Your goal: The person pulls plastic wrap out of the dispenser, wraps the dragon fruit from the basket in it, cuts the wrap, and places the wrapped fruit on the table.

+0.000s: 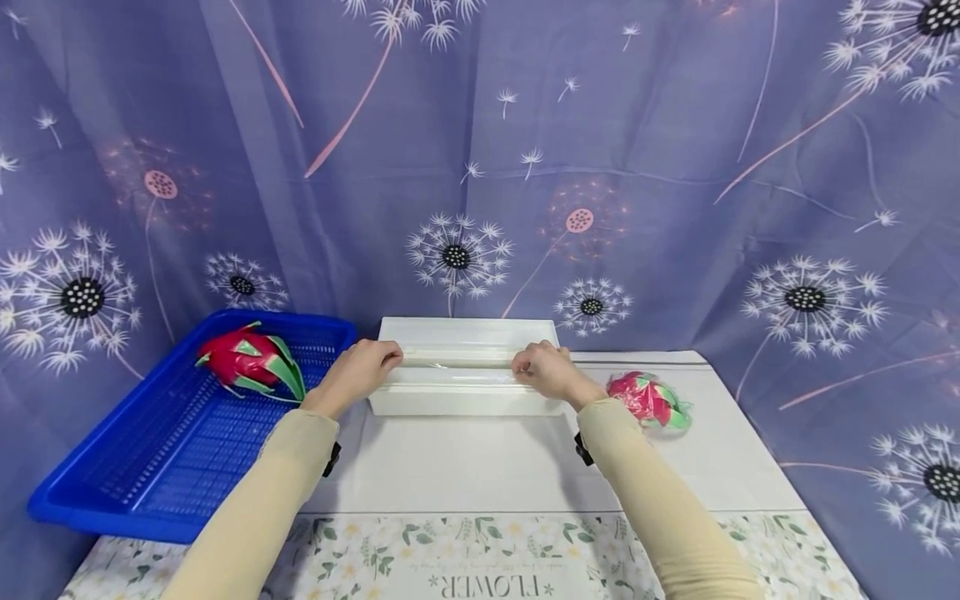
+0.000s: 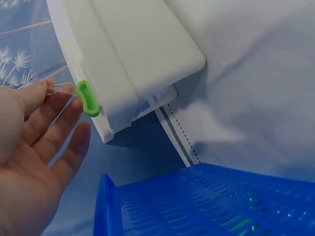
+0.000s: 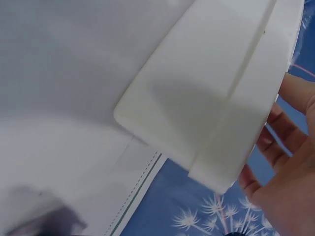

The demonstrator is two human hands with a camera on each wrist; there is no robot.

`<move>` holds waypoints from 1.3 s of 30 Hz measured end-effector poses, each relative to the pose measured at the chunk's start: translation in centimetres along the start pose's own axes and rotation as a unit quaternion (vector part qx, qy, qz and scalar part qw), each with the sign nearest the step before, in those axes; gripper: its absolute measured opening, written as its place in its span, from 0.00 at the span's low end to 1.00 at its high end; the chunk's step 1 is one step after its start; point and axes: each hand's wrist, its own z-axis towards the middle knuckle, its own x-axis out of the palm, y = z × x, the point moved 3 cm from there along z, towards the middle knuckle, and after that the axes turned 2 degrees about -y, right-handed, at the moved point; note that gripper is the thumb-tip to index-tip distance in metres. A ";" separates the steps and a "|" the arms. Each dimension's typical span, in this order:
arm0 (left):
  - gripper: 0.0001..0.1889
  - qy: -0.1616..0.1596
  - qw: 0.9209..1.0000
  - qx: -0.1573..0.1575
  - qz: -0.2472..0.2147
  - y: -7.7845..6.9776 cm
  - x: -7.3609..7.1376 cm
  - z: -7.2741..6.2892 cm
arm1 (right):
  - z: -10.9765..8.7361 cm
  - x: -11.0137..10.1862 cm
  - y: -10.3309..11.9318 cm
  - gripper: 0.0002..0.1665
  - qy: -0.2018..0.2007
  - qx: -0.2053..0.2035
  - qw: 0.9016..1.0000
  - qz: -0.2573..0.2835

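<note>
A white cling film dispenser (image 1: pixel 465 400) stands at the back middle of the table with its lid (image 1: pixel 468 332) raised. Clear cling film (image 2: pixel 61 88) is pinched between the thumb and fingers of my left hand (image 1: pixel 362 367), at the dispenser's left end, beside a green slide cutter (image 2: pixel 87 98). At the right end my right hand (image 1: pixel 551 371) has its fingers curled at the front edge, gripping the film there; its fingertips are partly hidden behind the dispenser in the right wrist view. A film-wrapped dragon fruit (image 1: pixel 647 398) lies just right of my right hand.
On the left, a blue plastic basket (image 1: pixel 97 508) holds another dragon fruit (image 1: pixel 243 357). The table has a white cover (image 1: pixel 465 475) with a flowered strip (image 1: pixel 337 542) along the front. A purple dandelion-print curtain (image 1: pixel 510 167) hangs close behind the dispenser.
</note>
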 end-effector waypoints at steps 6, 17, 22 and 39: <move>0.10 -0.010 1.000 -0.003 -0.010 0.2 -0.1 -0.3 | -0.1 0.0 -0.4 0.03 -0.007 -0.002 0.999 0.044; 0.10 -0.017 0.999 -0.008 -0.027 0.0 -0.2 -0.2 | -0.2 0.2 0.1 0.07 0.073 -0.052 0.989 0.115; 0.11 -0.013 0.999 -0.009 -0.034 0.0 -0.1 -0.3 | 0.1 -0.4 0.4 0.08 0.075 -0.090 0.988 0.101; 0.11 0.000 0.998 -0.011 -0.062 0.3 -0.5 -1.1 | 0.0 -1.3 0.0 0.15 0.051 -0.067 0.989 0.122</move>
